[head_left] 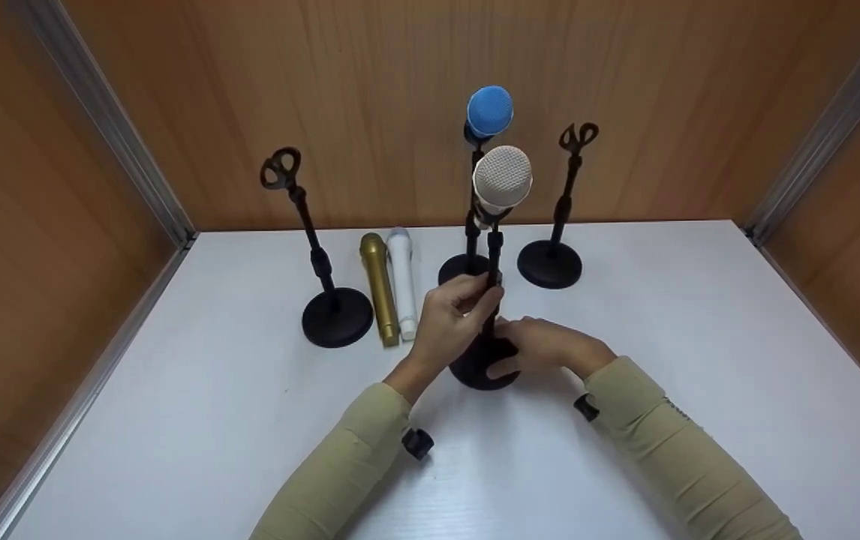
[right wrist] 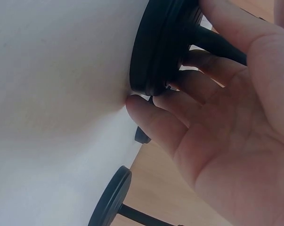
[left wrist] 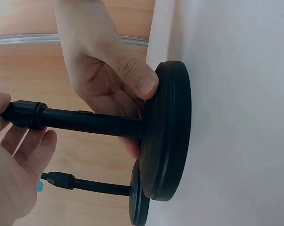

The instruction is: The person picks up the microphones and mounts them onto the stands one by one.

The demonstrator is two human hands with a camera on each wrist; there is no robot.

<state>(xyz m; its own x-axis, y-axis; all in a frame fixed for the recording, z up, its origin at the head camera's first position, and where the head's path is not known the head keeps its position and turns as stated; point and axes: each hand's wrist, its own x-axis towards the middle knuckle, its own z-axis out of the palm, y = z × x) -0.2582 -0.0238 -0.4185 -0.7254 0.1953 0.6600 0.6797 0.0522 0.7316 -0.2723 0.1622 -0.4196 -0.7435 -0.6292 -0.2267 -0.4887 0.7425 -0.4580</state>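
Note:
A black microphone stand (head_left: 495, 251) with a round base (left wrist: 166, 132) carries a microphone with a whitish mesh head (head_left: 503, 178). My left hand (head_left: 449, 319) grips the stand's pole at the collar below the microphone. Down at the base, my right hand (head_left: 542, 346) holds the rim, its thumb (left wrist: 146, 84) on top and the other fingers round the far side. Right behind is another stand bearing a blue-headed microphone (head_left: 490, 111), its base (head_left: 463, 268) partly hidden by the nearer stand and left hand.
A gold microphone (head_left: 380, 289) and a white microphone (head_left: 402, 285) lie side by side on the white table (head_left: 197, 420). Stands with bare clips are at left (head_left: 337, 318) and back right (head_left: 550, 264). Wooden panels (head_left: 370, 112) enclose the table's back and sides.

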